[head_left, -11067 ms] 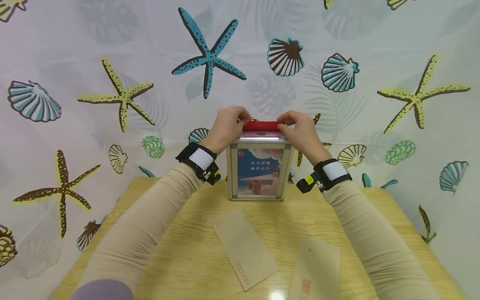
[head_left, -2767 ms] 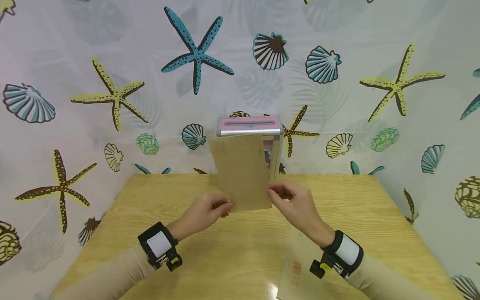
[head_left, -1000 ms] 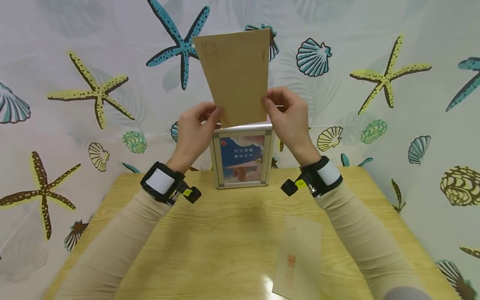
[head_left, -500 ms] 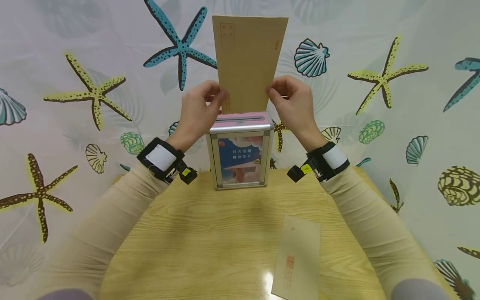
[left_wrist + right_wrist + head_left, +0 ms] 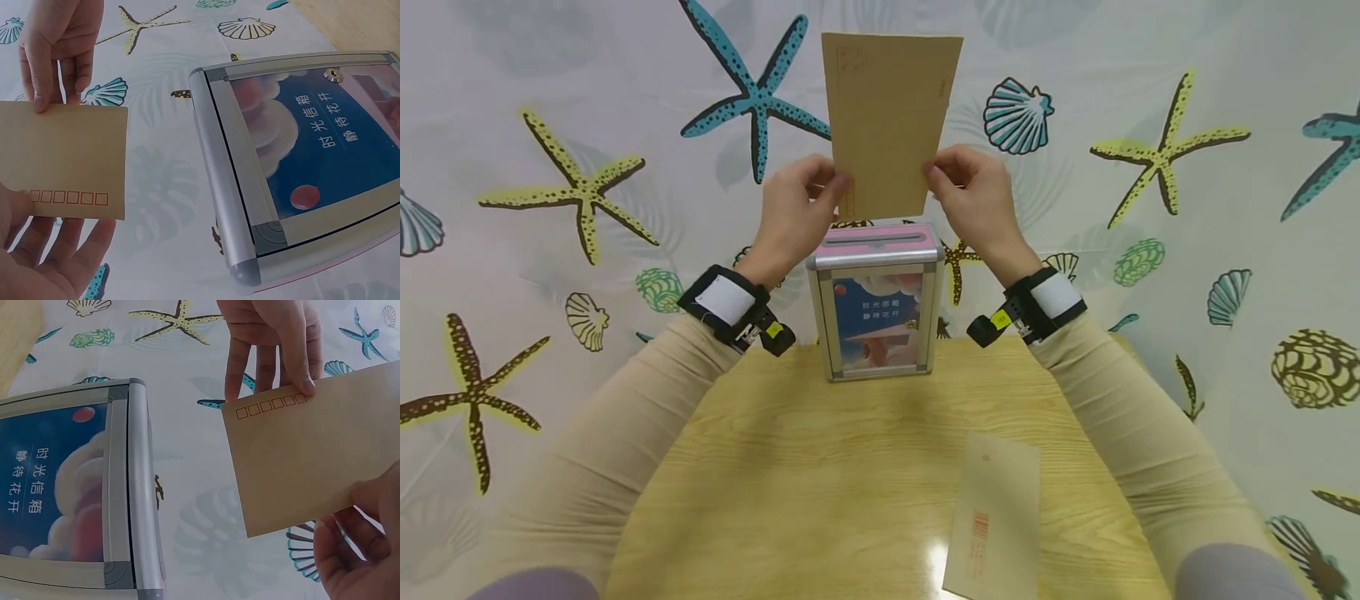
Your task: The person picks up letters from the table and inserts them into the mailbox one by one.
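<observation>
A brown paper envelope point(image 5: 891, 117) is held upright by both hands above a letter box point(image 5: 880, 325). My left hand point(image 5: 797, 204) pinches its lower left edge between thumb and fingers, and my right hand point(image 5: 973, 196) pinches the lower right edge. The box has a silver frame, a blue picture panel and a pink top with a long dark slot point(image 5: 876, 240). In the left wrist view, a row of red squares runs along the lower end of the envelope point(image 5: 69, 150). That end is apart from the box top in the right wrist view.
A second brown envelope point(image 5: 996, 517) lies on the wooden table point(image 5: 775, 467) at the front right. Behind the box hangs a white curtain point(image 5: 685, 158) printed with starfish and shells.
Earlier both hands held a red item on the box top. One envelope has since left the table and risen above the box. In the last half second it shifted slightly left.
</observation>
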### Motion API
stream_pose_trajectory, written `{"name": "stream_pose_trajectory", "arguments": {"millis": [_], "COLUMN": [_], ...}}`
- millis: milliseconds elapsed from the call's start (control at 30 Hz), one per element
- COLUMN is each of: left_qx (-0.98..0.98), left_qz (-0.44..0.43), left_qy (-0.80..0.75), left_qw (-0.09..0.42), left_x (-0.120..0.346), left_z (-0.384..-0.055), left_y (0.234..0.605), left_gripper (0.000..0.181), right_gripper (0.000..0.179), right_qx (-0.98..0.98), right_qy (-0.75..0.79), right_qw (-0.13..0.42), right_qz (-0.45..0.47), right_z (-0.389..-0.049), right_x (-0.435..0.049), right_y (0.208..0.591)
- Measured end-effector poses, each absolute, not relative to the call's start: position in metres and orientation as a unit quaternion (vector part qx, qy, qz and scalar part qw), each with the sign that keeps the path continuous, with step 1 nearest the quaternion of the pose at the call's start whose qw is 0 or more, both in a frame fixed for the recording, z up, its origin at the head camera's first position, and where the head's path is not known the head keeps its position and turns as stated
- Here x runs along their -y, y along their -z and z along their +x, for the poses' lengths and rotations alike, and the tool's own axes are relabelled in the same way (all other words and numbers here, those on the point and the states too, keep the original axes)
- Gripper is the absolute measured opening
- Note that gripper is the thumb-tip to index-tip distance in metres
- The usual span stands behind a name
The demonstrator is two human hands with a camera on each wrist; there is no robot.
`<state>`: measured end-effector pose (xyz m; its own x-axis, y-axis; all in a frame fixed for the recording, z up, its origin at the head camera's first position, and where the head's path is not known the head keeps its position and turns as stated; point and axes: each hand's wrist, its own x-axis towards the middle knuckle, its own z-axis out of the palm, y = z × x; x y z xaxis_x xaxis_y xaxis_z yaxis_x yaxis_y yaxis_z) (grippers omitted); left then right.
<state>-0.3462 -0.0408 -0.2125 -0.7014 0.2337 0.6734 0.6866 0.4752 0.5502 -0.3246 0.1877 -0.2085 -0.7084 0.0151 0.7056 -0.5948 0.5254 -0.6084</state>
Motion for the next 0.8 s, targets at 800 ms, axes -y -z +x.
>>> {"name": "stream_pose_trajectory", "arguments": {"millis": [800], "left_qx": [0.854], "left_qz": [-0.250], "left_qy": [0.414], "left_qw": [0.193], "left_x": [0.051], "left_z": [-0.374], "left_y": [0.240], "left_gripper": [0.019], "right_gripper": [0.018], "right_qx": [0.871], "right_qy": [-0.393], "right_qw": [0.245], "right_qz": [0.166], "right_z": [-0.354], "right_x": [-0.185], "right_y": [0.228]}}
